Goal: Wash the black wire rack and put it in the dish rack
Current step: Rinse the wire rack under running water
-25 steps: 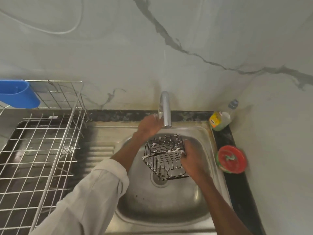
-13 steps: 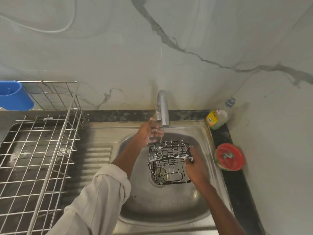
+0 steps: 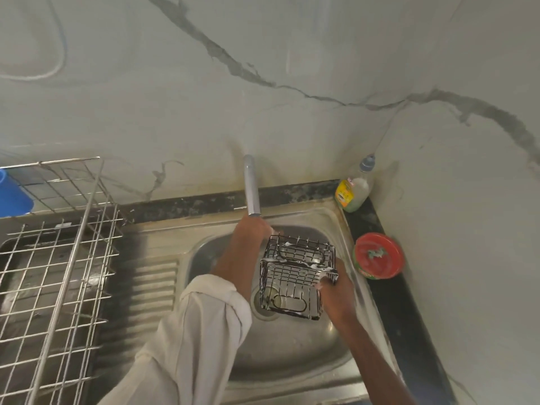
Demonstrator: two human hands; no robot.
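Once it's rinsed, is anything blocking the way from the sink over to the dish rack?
Nothing visible blocks it. The black wire rack, gripped by the right hand, sits over the sink; the dish rack stands to the left across the ribbed drainboard. Only the left arm crosses that side.

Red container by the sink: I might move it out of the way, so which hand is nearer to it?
Right. The right hand grips the black wire rack just left of the red container; the left hand is under the tap.
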